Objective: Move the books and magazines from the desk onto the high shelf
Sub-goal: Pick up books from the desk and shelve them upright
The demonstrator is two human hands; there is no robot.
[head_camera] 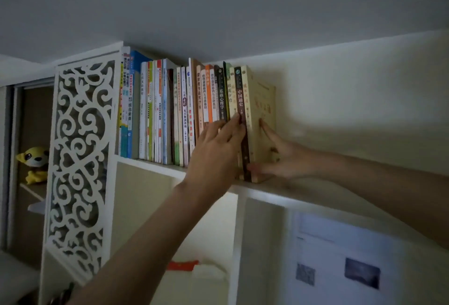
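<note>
Two hands on the books (194, 110) | left (216, 149) flat on spines, squaring | right (279, 156) flat on end cover, propping row on shelf (303, 195)

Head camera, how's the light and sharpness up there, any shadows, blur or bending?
Head view: dim and flat, no glare; the hands and books cast soft shadows on the wall to the right; spine titles near centre are readable, while the papers at lower right are smeared; the shelf edge tilts and bows from the wide lens.
</note>
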